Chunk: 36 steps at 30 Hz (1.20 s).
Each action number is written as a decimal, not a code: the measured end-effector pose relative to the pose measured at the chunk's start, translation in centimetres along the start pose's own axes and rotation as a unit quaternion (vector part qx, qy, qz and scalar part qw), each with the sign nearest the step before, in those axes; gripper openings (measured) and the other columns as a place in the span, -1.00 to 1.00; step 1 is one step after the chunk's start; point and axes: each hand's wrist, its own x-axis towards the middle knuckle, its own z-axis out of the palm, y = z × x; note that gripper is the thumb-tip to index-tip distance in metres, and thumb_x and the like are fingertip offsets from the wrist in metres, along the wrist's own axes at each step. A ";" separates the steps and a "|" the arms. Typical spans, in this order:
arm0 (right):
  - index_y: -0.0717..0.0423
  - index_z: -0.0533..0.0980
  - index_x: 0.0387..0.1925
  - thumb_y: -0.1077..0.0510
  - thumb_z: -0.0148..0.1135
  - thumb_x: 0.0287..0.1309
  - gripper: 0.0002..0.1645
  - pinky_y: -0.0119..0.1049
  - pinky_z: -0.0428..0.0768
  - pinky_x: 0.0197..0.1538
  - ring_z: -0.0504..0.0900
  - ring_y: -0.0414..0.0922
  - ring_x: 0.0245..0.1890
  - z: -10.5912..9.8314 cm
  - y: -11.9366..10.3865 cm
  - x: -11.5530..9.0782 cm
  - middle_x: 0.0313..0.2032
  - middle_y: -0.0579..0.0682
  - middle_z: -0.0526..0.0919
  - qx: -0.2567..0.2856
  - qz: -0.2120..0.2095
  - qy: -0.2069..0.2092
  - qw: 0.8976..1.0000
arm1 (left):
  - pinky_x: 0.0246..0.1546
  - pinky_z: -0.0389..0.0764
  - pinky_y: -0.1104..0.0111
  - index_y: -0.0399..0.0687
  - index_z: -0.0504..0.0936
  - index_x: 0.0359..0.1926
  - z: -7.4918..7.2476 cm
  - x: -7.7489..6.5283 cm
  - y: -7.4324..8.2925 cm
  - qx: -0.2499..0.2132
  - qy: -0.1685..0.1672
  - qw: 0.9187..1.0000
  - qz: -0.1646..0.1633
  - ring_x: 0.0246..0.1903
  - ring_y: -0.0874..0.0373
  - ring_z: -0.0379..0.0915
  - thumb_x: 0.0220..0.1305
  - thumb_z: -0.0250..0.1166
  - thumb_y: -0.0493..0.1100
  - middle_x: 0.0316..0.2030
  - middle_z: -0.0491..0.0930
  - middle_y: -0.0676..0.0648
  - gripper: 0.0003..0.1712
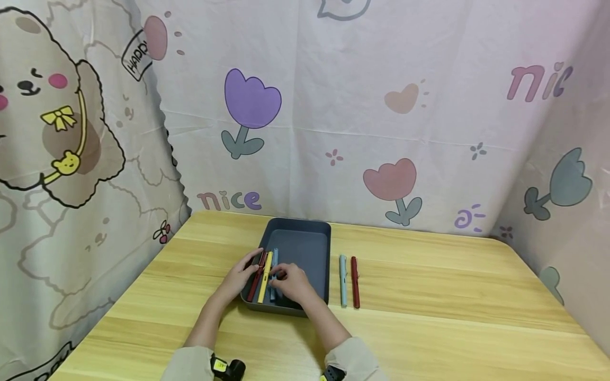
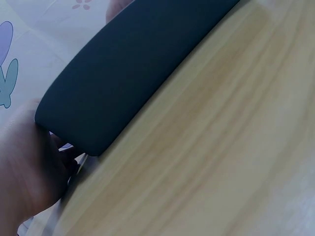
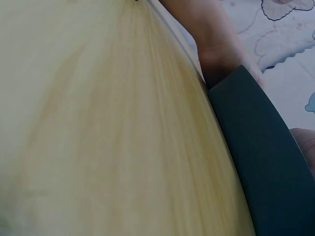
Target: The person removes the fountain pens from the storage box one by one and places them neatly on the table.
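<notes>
In the head view, a dark grey tray (image 1: pixel 307 244) holds a dark red pen (image 1: pixel 254 286), a yellow pen (image 1: pixel 265 280) and a blue pen (image 1: pixel 275 256) side by side along its left wall. My left hand (image 1: pixel 235 279) grips that wall, thumb inside by the red pen and fingers along the outside. Over the tray's inside, my right hand (image 1: pixel 293 284) curls its finger and thumb at the blue pen, pinching it. Part of that pen is hidden by the fingers. Both wrist views show mostly the tray's outer wall (image 2: pixel 123 73), which hides the fingertips.
Right of the tray, a light blue pen (image 1: pixel 343 280) and another red pen (image 1: pixel 355 282) lie parallel on the wooden table (image 1: pixel 429 317). A printed cloth (image 1: pixel 310 106) hangs behind the table and at both sides.
</notes>
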 end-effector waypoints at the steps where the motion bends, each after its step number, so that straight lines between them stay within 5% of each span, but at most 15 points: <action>1: 0.08 0.59 -0.24 0.18 0.32 0.03 -0.80 -0.23 0.48 -0.35 0.48 -0.11 -0.35 0.0 0.0 0.0 -0.33 -0.02 0.44 0.000 0.002 0.001 1.000 | 0.01 0.28 -0.02 -0.14 0.19 0.35 0.0 0.0 0.0 0.000 0.000 1.000 -0.001 0.15 -0.25 0.14 0.39 -0.06 -0.26 0.31 0.05 -0.33 -0.48; 19: 0.03 0.50 -0.24 0.09 0.44 -0.11 -0.64 -0.32 0.33 -0.50 0.31 -0.15 -0.49 0.0 -0.3 -0.2 -0.43 -0.07 0.32 -0.072 0.001 -0.003 0.997 | 0.00 0.31 0.00 -0.18 0.10 0.38 -0.1 -0.1 0.4 -0.019 -0.019 1.000 -0.005 0.18 -0.25 0.09 0.42 -0.08 -0.23 0.34 -0.05 -0.34 -0.46; 36: 0.08 0.54 -0.16 0.21 0.35 -0.02 -0.69 -0.27 0.46 -0.43 0.44 -0.13 -0.41 -0.2 -0.1 -0.1 -0.36 -0.05 0.43 -0.010 0.019 0.023 1.000 | 0.04 0.25 -0.06 -0.20 0.14 0.36 -0.2 -0.4 0.9 -0.010 -0.017 1.000 0.001 0.20 -0.27 0.06 0.40 -0.07 -0.27 0.32 -0.01 -0.36 -0.47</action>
